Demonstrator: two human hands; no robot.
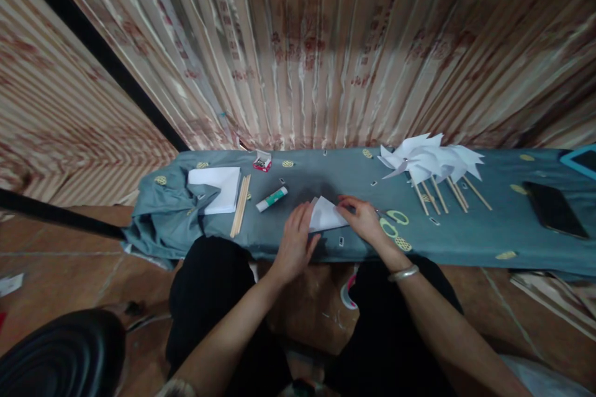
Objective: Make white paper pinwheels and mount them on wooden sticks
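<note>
A folded piece of white paper [326, 215] lies on the cloth in front of me, between both hands. My left hand [294, 240] holds its left edge, fingers pressed on the paper and thumb toward me. At the upper right edge, my right hand [365, 217] pinches the paper between thumb and fingers. Right beside that hand lie scissors [390, 224] with light green handles, their blades partly hidden. A glue stick [272, 198] with a green label lies to the left of my left hand.
Wooden sticks [241, 205] lie beside a stack of white paper [223, 189] at left. Behind is a small red box [262, 161]. White paper pinwheels [433, 158] on sticks are at right, near a dark phone [555, 209]. A curtain [307, 56] hangs behind the cloth-covered surface [335, 251].
</note>
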